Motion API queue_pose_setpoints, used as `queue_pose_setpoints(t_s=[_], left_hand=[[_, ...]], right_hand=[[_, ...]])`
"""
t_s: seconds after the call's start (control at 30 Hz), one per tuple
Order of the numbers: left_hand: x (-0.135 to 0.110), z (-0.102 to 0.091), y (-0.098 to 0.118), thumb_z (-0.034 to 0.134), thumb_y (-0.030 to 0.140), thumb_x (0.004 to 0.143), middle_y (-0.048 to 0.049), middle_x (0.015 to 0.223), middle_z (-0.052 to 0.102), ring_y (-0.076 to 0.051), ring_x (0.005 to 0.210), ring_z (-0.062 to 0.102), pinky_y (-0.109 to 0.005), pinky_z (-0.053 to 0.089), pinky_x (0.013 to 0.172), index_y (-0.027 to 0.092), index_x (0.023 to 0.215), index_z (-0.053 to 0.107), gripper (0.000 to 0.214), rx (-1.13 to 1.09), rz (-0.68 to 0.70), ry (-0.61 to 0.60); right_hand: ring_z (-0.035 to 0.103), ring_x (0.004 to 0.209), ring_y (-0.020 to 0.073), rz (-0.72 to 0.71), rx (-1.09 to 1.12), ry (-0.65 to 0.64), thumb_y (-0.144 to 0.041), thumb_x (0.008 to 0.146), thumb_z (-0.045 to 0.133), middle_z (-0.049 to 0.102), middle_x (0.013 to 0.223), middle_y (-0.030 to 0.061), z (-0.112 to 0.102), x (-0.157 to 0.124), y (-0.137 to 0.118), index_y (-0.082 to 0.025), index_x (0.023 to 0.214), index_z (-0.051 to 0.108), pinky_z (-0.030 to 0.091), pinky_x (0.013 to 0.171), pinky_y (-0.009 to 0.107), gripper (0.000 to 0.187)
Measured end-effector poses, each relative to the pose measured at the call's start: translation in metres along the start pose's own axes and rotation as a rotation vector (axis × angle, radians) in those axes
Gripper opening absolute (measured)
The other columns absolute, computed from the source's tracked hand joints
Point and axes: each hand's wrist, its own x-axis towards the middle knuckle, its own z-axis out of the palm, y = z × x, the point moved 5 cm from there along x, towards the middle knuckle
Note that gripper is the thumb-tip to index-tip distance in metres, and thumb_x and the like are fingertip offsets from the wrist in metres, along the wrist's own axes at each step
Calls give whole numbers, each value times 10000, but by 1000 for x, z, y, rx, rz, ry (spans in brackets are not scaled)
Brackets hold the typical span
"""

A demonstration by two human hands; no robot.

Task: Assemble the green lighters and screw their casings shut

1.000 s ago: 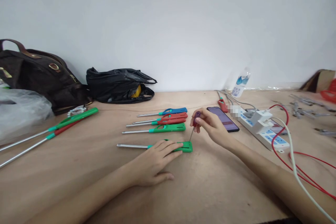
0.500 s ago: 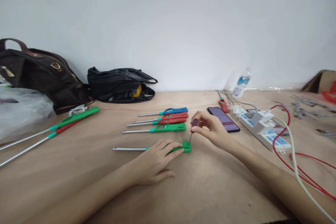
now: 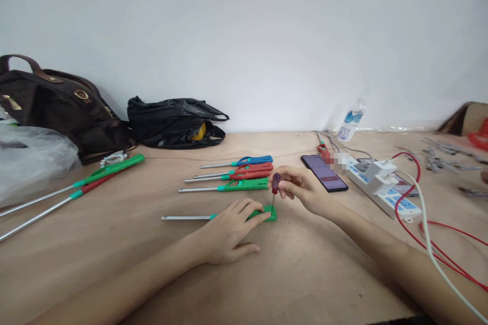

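Observation:
A green long-nosed lighter point(image 3: 267, 213) with a metal tube lies flat on the wooden table point(image 3: 312, 274). My left hand point(image 3: 231, 231) lies over its handle, fingers spread and pressing it down. My right hand point(image 3: 305, 190) pinches a small purple-handled screwdriver point(image 3: 275, 184), held nearly upright, with its tip on the lighter's right end. Just behind lie three more lighters: green point(image 3: 244, 186), red point(image 3: 251, 171) and blue point(image 3: 253, 160).
A dark phone point(image 3: 324, 172), a white power strip point(image 3: 381, 185) with red and white cables, and a water bottle point(image 3: 351, 121) sit to the right. To the left are long green-handled rods point(image 3: 95, 177), a brown bag point(image 3: 57, 106), a black plastic bag point(image 3: 175, 122).
The green lighter and my left hand have slid slightly left. My right hand has lowered the screwdriver and tipped it upright onto the lighter's end.

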Motion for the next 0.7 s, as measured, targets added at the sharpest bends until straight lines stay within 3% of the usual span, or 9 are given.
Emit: queue_pose_setpoints(t_s=[0.17, 0.37, 0.53, 0.7], left_hand=[[0, 1, -1, 557, 435, 921, -149, 1305, 491, -319, 1207, 450, -476, 400, 1036, 196, 1409, 413, 562, 7, -6, -8], [0, 1, -1, 549, 445, 923, -146, 1308, 487, -321, 1208, 448, -482, 411, 1022, 201, 1414, 409, 566, -2, -9, -7], [0, 2, -1, 564, 435, 918, -150, 1307, 481, -317, 1218, 433, -477, 396, 1036, 182, 1401, 412, 566, 2, -11, -22], [0, 1, -1, 555, 429, 925, -153, 1316, 475, -318, 1228, 427, -480, 389, 1043, 181, 1409, 403, 564, 11, -13, -26]], right_hand=[[500, 574, 95, 31, 97, -19, -438, 938, 525, 608, 867, 24, 4, 2, 3, -201, 940, 575, 428, 533, 258, 242], [496, 576, 96, 41, 206, 85, -359, 815, 710, 633, 754, -1, 5, 2, 5, -213, 851, 505, 385, 490, 217, 255], [449, 493, 69, 38, 198, 59, -363, 891, 622, 669, 800, 34, 3, 3, 3, -180, 878, 558, 341, 455, 224, 194], [455, 520, 74, 47, 230, 13, -438, 937, 541, 620, 815, 26, 6, 2, 6, -173, 919, 602, 377, 495, 242, 272]])
